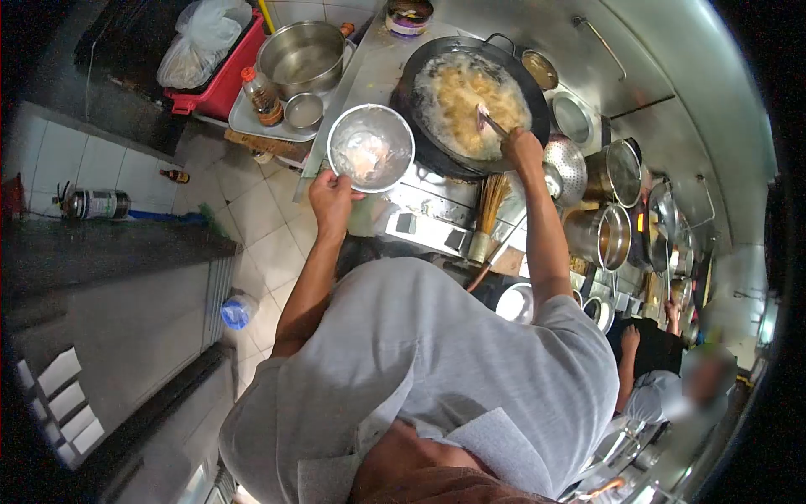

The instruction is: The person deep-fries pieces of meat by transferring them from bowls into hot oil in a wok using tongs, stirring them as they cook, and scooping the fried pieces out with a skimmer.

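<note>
My left hand (pixel 332 202) grips the near rim of a metal bowl (pixel 405 160), which has a little whitish, wet food (pixel 368 157) at its bottom. The bowl is held just left of a large dark wok (pixel 406 94). Over the wok's right side, my right hand (pixel 523 153) is closed around a metal utensil (pixel 495 126). The utensil's far end reaches into the bubbling oil, with a pale piece at its tip. Golden food (pixel 462 92) fills the middle of the wok, ringed by white foam.
To the left, a tray (pixel 243 118) carries a steel pot (pixel 294 55), a sauce bottle (pixel 262 99) and a small bowl. A bamboo brush (pixel 491 206) stands near the wok. Strainers and pots (pixel 606 231) line the right side. A co-worker (pixel 659 395) is at the lower right.
</note>
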Demonstrator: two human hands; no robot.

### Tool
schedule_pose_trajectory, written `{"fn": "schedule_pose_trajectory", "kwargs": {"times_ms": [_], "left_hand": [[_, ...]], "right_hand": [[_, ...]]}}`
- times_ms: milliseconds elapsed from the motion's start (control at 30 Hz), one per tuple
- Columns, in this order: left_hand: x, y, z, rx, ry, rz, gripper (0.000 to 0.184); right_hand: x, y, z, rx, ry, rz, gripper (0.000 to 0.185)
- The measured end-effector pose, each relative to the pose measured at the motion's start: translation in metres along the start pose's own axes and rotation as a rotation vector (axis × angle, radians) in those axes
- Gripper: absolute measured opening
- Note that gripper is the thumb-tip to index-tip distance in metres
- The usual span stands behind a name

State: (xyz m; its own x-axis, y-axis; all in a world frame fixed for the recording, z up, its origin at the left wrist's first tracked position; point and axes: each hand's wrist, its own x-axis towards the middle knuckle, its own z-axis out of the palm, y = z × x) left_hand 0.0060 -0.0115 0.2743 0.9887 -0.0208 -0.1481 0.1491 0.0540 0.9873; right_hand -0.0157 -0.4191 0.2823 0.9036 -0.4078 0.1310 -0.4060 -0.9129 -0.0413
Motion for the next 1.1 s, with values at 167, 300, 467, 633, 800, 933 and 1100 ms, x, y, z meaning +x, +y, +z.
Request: {"fn": "schedule_pose_trajectory", "kwargs": {"times_ms": [167,300,467,633,800,933,1100], "left_hand": [[0.000,0.013,-0.009,0.040,-0.058,-0.020,0.010],[0.002,0.015,-0.022,0.113,-0.147,-0.080,0.008],[0.021,-0.006,-0.026,0.078,-0.405,-0.142,0.008],[0.075,-0.005,-0.037,0.085,-0.770,-0.218,0.021],[0.120,0.039,-0.020,0.073,-1.189,-0.395,0.025],[0.142,0.110,-0.004,0.108,-1.464,-0.391,0.025],[0.052,0.141,0.008,0.346,-1.942,-0.332,0.020]], "right_hand": [[-0.029,-0.006,-0.007,0.026,0.009,0.152,0.025],[-0.102,-0.040,-0.045,0.212,0.019,0.384,0.036],[-0.198,-0.094,-0.055,0.424,-0.052,0.653,0.047],[-0.239,-0.214,-0.086,0.687,0.018,0.968,0.039],[-0.228,-0.317,-0.129,0.646,0.351,1.101,0.038],[-0.197,-0.398,-0.202,0.533,0.639,1.206,0.035],[-0.262,-0.446,-0.252,0.596,0.966,1.371,0.035]]}}
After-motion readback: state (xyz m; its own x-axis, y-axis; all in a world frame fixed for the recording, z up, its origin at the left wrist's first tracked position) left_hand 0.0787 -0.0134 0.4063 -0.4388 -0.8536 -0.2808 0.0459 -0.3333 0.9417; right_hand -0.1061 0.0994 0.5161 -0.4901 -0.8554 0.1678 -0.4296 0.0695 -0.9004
